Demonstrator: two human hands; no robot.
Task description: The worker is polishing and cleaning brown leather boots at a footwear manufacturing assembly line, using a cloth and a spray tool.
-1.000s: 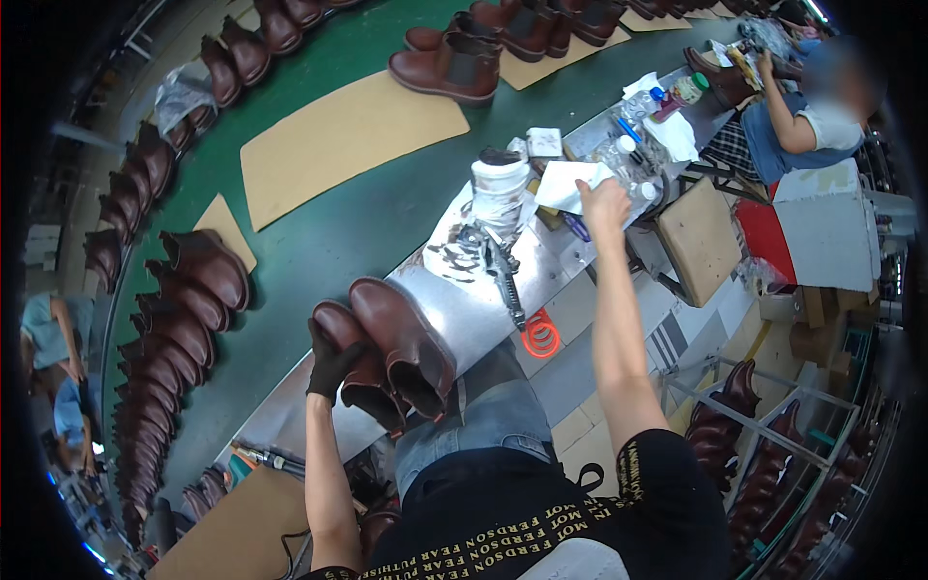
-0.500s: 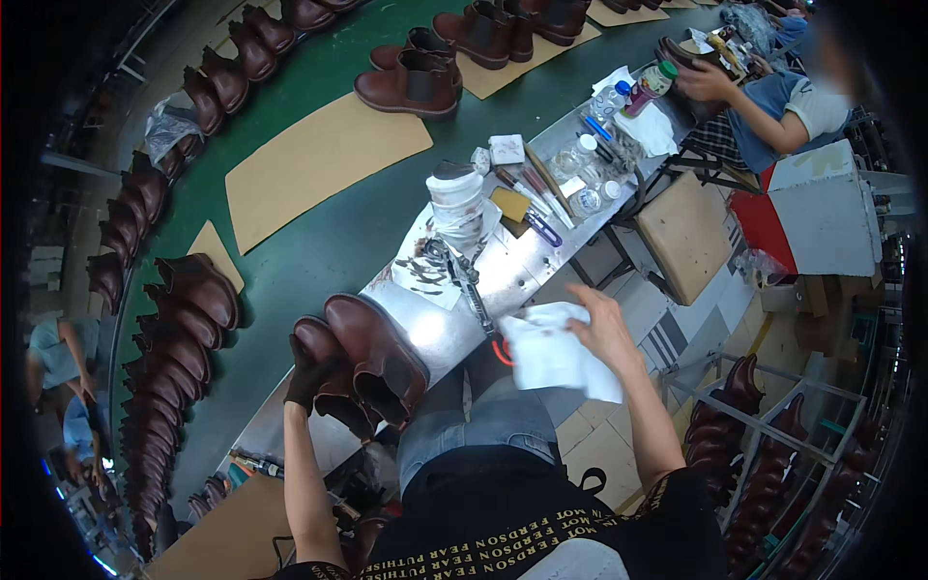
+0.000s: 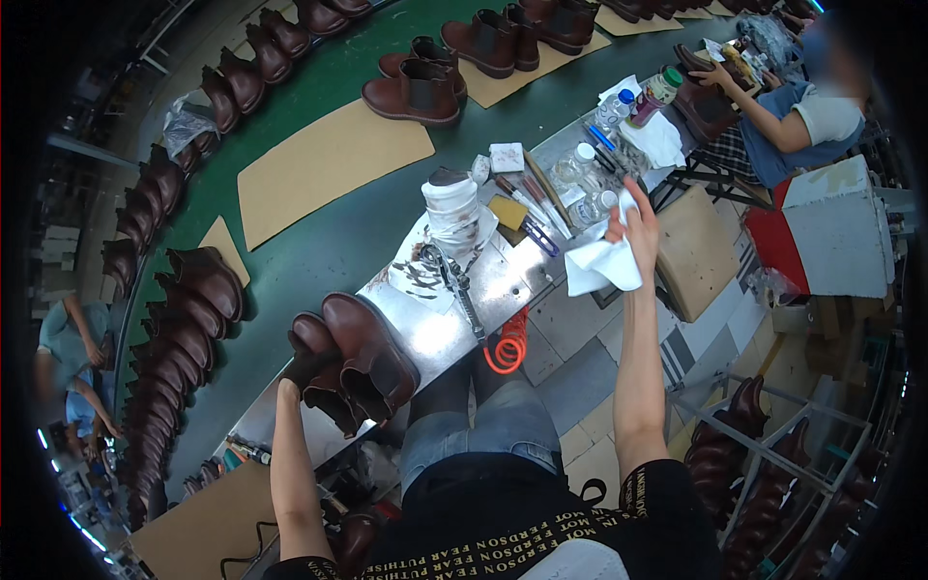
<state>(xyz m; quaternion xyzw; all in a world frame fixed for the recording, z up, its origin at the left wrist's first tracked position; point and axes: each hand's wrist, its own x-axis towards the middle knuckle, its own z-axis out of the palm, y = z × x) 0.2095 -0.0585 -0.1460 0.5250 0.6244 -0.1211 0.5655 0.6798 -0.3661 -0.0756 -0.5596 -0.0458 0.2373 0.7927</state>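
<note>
My left hand (image 3: 307,372), in a dark glove, rests on the heel end of a pair of brown ankle boots (image 3: 362,360) lying on the metal worktable (image 3: 440,324). My right hand (image 3: 633,224) is raised over the table's right end and grips a white cloth (image 3: 601,263) that hangs below it. Close to that hand stand small clear bottles (image 3: 585,184). A stand wrapped in white stained cloth (image 3: 454,217) rises mid-table, with a metal tool (image 3: 462,290) and an orange coiled hose (image 3: 509,346) beside it.
A green conveyor (image 3: 348,232) carries tan boards and brown boots (image 3: 420,87). More boots line its far curve (image 3: 184,319). A seated person (image 3: 802,121) works at the table's far end. A cardboard box (image 3: 694,253) and a white box (image 3: 839,227) stand at right.
My right hand picked up the white cloth from the far end of the table, drew it toward me, and has now lifted it back out to the right. The left hand stays on the boots.
</note>
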